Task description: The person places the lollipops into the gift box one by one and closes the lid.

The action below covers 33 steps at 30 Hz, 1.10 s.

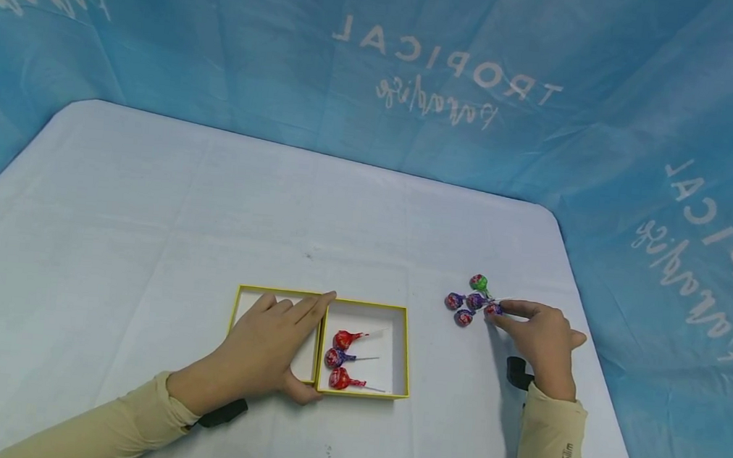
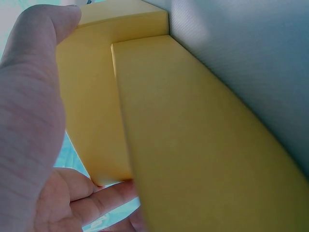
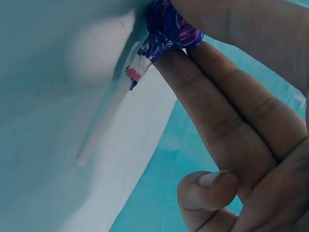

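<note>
My right hand [image 1: 540,339] pinches a purple-wrapped lollipop [image 1: 493,309] by its round head, at the edge of a small cluster. In the right wrist view its white stick [image 3: 104,125] hangs out past the twisted wrapper. My left hand [image 1: 265,344] spans a yellow box [image 1: 361,394] with a white inside, thumb at the front wall and fingertips at the back edge. Two red lollipops [image 1: 340,378] and a purple lollipop [image 1: 333,358] lie inside it, sticks pointing right. A matching yellow tray [image 1: 269,290] sits against its left side, partly hidden under the hand.
Around the cluster are a green lollipop [image 1: 478,282] and several purple lollipops [image 1: 454,301]. Everything lies on a white-covered table [image 1: 162,240]. Blue printed curtains [image 1: 278,47] hang behind the table and along its sides.
</note>
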### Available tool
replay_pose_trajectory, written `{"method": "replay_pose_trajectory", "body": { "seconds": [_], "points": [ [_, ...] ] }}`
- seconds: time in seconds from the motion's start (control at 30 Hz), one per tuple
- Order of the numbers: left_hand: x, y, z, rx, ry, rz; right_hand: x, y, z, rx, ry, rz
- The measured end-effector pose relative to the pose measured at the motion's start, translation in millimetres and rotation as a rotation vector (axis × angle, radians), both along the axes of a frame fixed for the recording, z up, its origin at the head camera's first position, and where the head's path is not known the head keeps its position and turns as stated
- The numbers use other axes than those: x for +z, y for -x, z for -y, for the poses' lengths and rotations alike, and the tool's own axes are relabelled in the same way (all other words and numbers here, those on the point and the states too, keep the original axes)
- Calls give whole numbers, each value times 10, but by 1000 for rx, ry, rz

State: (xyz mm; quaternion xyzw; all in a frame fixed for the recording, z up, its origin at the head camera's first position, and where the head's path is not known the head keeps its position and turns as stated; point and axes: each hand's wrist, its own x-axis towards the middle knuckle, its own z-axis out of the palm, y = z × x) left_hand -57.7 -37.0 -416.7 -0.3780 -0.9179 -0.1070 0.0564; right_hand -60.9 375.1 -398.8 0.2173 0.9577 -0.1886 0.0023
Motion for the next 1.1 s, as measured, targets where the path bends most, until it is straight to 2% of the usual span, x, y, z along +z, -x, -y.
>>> {"method": "replay_pose_trajectory", "body": {
  "seconds": [0.27,0.57,0.87,1.1],
  "points": [
    [-8,-5,3,4,0,-3,10,-8,11,15,-20,-2],
    [3,-8,2,8,7,5,130,-45,96,38,-37,-8],
    [12,-5,0,9,13,14,255,-78,272,81,-51,-82],
    [2,-2,-4,12,15,7,333,-89,382,165,-80,-149]
  ]
}}
